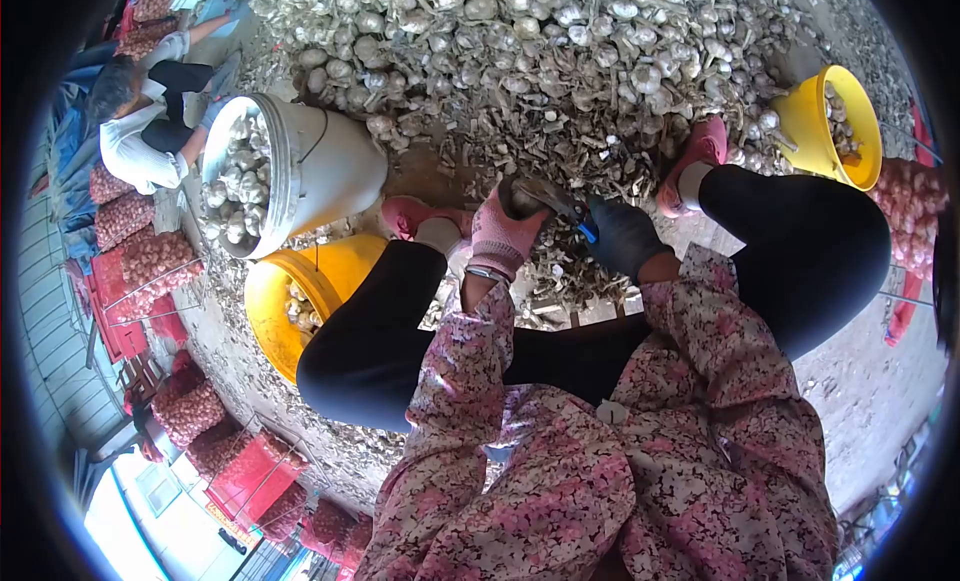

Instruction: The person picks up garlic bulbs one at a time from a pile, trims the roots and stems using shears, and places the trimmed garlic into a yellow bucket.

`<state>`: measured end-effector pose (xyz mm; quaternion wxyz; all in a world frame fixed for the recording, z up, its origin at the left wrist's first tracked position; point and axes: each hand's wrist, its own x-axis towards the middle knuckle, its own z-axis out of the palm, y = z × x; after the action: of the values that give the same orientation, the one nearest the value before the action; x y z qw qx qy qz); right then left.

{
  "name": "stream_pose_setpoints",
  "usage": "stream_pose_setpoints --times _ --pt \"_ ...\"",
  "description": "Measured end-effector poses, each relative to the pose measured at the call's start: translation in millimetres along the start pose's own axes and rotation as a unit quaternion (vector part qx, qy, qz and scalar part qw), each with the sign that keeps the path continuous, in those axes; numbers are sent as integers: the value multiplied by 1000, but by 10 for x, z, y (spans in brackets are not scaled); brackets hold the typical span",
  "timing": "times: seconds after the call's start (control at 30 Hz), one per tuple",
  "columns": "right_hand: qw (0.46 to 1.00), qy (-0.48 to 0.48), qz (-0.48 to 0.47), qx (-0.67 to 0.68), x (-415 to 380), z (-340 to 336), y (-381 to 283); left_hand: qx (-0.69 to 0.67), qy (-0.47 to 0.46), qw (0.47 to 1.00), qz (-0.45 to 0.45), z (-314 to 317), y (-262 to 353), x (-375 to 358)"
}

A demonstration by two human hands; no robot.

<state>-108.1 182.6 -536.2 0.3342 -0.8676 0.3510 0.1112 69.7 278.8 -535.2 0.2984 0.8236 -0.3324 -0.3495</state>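
Observation:
My left hand point(505, 233), in a pink glove, is closed around a garlic bulb point(528, 195) whose dry stem points right. In a dark glove, my right hand point(628, 237) grips blue-handled clippers point(588, 228). Their blades lie close to the garlic stem; I cannot make out whether they touch it. Both hands are near each other above my lap, and the fingers partly hide the bulb and the handles. Beyond them spreads a large heap of garlic bulbs point(480, 41), with dry stems and skins along its near edge.
Left of me are a tilted white bucket point(340, 156) of garlic bulbs and a yellow bucket point(350, 261). Another yellow bucket point(815, 121) stands right. At far left another person point(140, 146) sits bent over. Red net sacks of garlic point(190, 411) line the left side.

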Motion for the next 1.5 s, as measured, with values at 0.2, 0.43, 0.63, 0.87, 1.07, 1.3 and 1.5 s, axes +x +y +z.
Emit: stream_pose_setpoints --times 0.2,0.43,0.63,0.87,1.07,1.3,1.5 --pt "984 -87 153 -6 359 130 298 -176 -84 976 93 19 -104 81" --pt "949 -11 143 280 105 94 52 -821 -141 553 4 -74 -426 303" --pt "974 150 -22 168 -102 160 -192 -818 -75 552 -139 -2 59 -18" --pt "960 71 54 265 -154 172 -228 -734 -150 653 -113 287 29 -143" --pt "816 -4 152 558 -25 306 -181 -772 -117 612 -127 246 -104 -115" --pt "603 18 130 787 202 71 -420 -601 -137 788 14 193 -287 -156" --pt "716 12 106 690 395 240 -246 -441 -65 893 60 82 -726 59"
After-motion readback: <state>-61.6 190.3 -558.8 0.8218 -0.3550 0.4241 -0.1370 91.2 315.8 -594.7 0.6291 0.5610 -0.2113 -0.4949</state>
